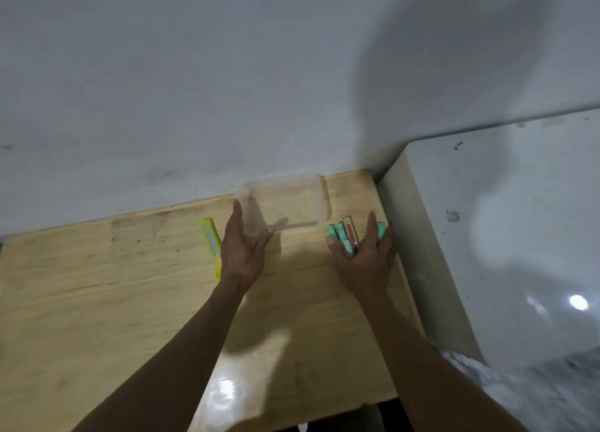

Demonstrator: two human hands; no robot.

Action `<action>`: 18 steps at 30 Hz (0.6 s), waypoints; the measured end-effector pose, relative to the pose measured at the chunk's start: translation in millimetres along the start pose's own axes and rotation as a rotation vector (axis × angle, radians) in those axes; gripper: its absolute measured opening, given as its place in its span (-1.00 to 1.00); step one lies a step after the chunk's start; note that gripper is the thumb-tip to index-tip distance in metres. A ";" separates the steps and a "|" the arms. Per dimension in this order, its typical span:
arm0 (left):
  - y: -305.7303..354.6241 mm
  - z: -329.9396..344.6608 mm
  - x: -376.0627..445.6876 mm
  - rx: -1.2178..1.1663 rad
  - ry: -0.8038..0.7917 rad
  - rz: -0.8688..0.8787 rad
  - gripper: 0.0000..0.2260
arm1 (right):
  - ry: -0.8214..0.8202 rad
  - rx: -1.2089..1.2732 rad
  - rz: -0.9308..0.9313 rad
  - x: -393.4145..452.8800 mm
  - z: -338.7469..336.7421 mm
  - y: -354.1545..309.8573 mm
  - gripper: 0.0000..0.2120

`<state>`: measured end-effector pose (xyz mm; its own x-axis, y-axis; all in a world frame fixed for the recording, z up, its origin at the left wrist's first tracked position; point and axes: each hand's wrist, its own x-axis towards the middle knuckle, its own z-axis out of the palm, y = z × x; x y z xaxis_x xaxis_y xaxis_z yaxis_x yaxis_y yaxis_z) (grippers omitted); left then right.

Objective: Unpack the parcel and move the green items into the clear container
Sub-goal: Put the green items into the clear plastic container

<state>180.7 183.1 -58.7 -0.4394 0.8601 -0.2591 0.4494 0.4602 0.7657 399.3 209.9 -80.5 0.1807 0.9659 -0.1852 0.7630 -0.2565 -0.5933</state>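
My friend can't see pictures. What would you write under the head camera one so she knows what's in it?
Two hands reach over a wooden table: the left hand, fingers straight, touches an empty clear container by the wall, and the right hand rests on a cluster of small green items with one red item among them. A yellow utility knife lies left of the hands.

Clear container and green items, upper centre of frame.

The clear container (pixel 287 204) is a shallow rectangular transparent tub, upright and open-topped, at the wooden surface's far edge against the wall; contents, if any, not discernible. Just right of it lie several small mint-green blocks (pixel 339 232) bunched side by side with one red piece (pixel 349 230) among them, partly covered.
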 end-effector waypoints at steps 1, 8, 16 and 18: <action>-0.6 1.6 0.6 0.003 -0.001 0.003 -0.20 | 0.032 -0.050 -0.027 0.7 3.5 0.4 -0.14; -0.6 8.5 -1.8 -0.004 0.053 -0.030 -0.20 | 0.086 -0.284 -0.228 8.7 16.2 8.8 -0.36; -2.7 12.0 -1.9 0.010 0.072 -0.042 -0.19 | 0.161 -0.376 -0.417 26.2 5.6 26.2 -0.40; -3.5 13.1 -1.6 0.025 0.083 -0.042 -0.19 | 0.170 -0.352 -0.455 29.8 6.8 29.7 -0.41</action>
<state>190.1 183.0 -68.7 -0.5208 0.8191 -0.2405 0.4482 0.5022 0.7396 423.1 230.9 -109.0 -0.1382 0.9754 0.1718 0.9413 0.1833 -0.2833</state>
